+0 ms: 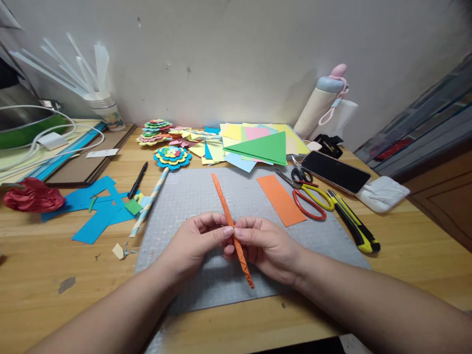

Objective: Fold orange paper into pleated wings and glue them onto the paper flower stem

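Two Thumbs on a Slim Orange Roll

The left hand (206, 238) and the right hand (265, 246) met at the middle of an orange paper stick (241, 255), each pinching it between thumb and curled fingers. The stick slanted above the grey cutting mat (191, 196), its upper end towards the far edge and its lower end towards the near one. Whether either tip touched the mat could not be told. Diagonal seams showed on the lower half, while the upper half looked plainer. Good handling here seemed to call for light, even pressure from both thumbs, placed close together, so that the paper stayed tight without flattening. Squeezing harder on one side would probably have kinked it, and a slack thumb might have let the winding loosen.

On the mat, near its right edge, lay a flat orange strip (281, 200). Scissors with red and yellow handles (298, 185) lay across that edge, and a utility knife (352, 221) lay just beyond. Blue paper pieces (94, 223) and a black pen (137, 181) were off the mat's left edge, where a blue paper flower (172, 157) on a striped stem sat by the far left corner. Coloured sheets (258, 147) were piled along the back of the wooden table (29, 255), against a pale wall (236, 59). A bottle (320, 105) stood towards the table's far right corner.
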### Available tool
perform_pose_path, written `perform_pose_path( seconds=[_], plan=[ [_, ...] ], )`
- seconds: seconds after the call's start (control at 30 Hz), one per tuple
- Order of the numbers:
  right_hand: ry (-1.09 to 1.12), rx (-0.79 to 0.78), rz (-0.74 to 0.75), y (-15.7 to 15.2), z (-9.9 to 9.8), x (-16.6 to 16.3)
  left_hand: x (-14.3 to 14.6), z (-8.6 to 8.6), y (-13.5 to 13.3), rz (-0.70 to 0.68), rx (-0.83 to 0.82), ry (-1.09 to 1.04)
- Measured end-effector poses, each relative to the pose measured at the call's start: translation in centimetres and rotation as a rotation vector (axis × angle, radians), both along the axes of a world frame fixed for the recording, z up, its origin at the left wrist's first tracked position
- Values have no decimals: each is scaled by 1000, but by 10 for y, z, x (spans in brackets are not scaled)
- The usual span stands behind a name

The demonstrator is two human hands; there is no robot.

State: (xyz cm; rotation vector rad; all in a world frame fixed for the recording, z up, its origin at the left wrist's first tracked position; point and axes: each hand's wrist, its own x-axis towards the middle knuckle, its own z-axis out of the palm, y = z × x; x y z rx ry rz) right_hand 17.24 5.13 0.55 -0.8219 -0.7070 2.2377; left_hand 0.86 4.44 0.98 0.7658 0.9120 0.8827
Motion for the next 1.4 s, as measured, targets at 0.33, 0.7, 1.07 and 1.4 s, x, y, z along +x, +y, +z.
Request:
perform_pose_path(
  seconds=[0.33,0.7,1.07,1.4],
  plan=[
    [-73,56,-12,-1,-2,-3,0,-1,0,11,3,57],
    [-256,171,52,1,-2,-4,1,0,0,3,27,133],
    [-178,192,-105,-1,-2,-4,1,-1,0,16,45,78],
    [-210,209,-112,-4,-1,-6,2,1,0,-10,74,73]
  ],
)
